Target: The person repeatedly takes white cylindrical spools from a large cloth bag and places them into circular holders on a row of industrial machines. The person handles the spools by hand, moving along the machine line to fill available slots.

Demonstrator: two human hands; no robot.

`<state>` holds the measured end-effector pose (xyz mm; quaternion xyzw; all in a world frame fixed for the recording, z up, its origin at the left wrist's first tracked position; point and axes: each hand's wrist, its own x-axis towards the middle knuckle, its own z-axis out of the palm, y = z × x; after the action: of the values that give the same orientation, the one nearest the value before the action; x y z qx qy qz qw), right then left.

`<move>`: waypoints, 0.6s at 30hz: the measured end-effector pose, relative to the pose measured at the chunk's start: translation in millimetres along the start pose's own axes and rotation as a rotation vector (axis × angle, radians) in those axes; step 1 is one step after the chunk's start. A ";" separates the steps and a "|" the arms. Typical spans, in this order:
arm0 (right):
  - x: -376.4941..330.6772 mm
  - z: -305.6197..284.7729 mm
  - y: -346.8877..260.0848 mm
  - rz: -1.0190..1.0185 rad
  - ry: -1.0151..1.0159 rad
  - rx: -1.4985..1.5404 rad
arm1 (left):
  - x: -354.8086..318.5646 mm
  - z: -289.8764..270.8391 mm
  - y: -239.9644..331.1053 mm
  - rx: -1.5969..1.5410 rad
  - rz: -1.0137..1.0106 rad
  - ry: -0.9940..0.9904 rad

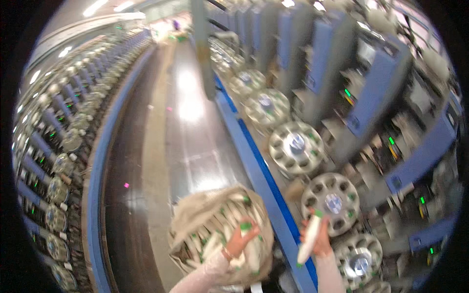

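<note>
A long mill aisle with a glossy grey floor (188, 127) runs away from the person, ceiling lights glaring off it, and rows of winding machines line both sides; the blue rail (254, 151) edging the right-hand machines serves as the landmark here. Just right of that rail sits a line of round grey bobbin magazines, each a disc ringed with pockets, and the one nearest the hands (330, 201) shows green-tipped bobbins in a few of its pockets, with another magazine (296, 145) farther along the rail. Beyond them stand tall blue machine units (371, 83) with small green lights. Left of the rail, low in view, a beige cloth sack (217, 234) hangs open, packed with white yarn bobbins that have green ends. The left hand (239, 239) reaches into the mouth of this sack, its fingers curled around one of the bobbins there. The right hand (317, 237), raised just right of the rail and close beneath the nearest magazine, is wrapped around a white bobbin (309, 239) held nearly upright, its green tip pointing up toward the magazine's rim.
</note>
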<state>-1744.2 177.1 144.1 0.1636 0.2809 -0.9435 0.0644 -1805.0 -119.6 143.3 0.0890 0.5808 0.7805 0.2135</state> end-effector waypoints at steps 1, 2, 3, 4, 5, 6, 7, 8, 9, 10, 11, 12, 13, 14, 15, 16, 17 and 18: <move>0.2 13.1 -9.2 0.028 -0.068 -0.255 | 10.8 20.2 10.5 -0.018 0.025 0.012; -15.2 21.1 -16.2 0.013 -0.150 -0.559 | 13.1 54.8 9.9 -0.033 0.041 -0.017; -25.0 26.2 -29.4 0.146 -0.127 -0.722 | 14.9 92.2 3.5 -0.036 0.035 -0.016; -31.9 38.5 -34.0 0.026 -0.180 -0.968 | 17.4 115.8 4.7 -0.033 0.111 -0.045; -32.3 44.9 -42.2 -0.281 -0.378 -1.046 | 18.5 141.5 2.5 0.108 0.140 -0.117; -47.2 42.0 -64.7 -0.223 -0.284 -1.278 | 18.9 165.2 -6.6 -0.162 -0.066 -0.078; -53.2 41.8 -78.6 -0.122 -0.197 -1.399 | 19.7 184.2 -11.1 -0.214 -0.045 -0.046; -60.1 37.6 -96.2 -0.141 -0.225 -1.480 | 24.0 195.8 -13.6 -0.246 -0.010 -0.015; -66.8 31.4 -107.4 -0.327 -0.309 -1.607 | 25.0 200.2 -15.4 -0.316 -0.042 0.017; -80.6 17.4 -128.4 -0.170 -0.389 -1.574 | 29.7 200.9 -16.7 -0.324 -0.050 0.097; -90.7 2.2 -143.7 -0.089 -0.327 -1.658 | 32.9 197.4 -17.9 -0.482 -0.069 0.182; -100.6 -15.0 -162.9 0.239 -0.152 -1.508 | 36.1 189.8 -17.7 -0.625 -0.120 0.245; -110.6 -32.6 -173.0 0.231 0.049 -1.315 | 39.7 183.4 -19.6 -0.667 -0.140 0.266; -116.7 -48.5 -179.0 0.189 0.279 -0.926 | 43.7 175.8 -21.4 -0.692 -0.189 0.351; -117.6 -62.9 -180.3 -0.043 0.270 -0.930 | 45.0 171.5 -25.6 -0.663 -0.151 0.374; -115.0 -75.1 -175.9 -0.251 0.328 -0.614 | 46.5 168.4 -30.8 -0.655 -0.144 0.370; -113.4 -86.5 -174.9 -0.428 0.225 -0.225 | 47.1 167.2 -36.4 -0.639 -0.143 0.372; -108.9 -94.2 -169.7 -0.543 0.116 0.149 | 47.5 166.7 -41.9 -0.629 -0.137 0.327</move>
<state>-1652.5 373.7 193.8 0.1403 0.2475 -0.9334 -0.2188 -1773.3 55.8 150.2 -0.1461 0.3434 0.9087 0.1868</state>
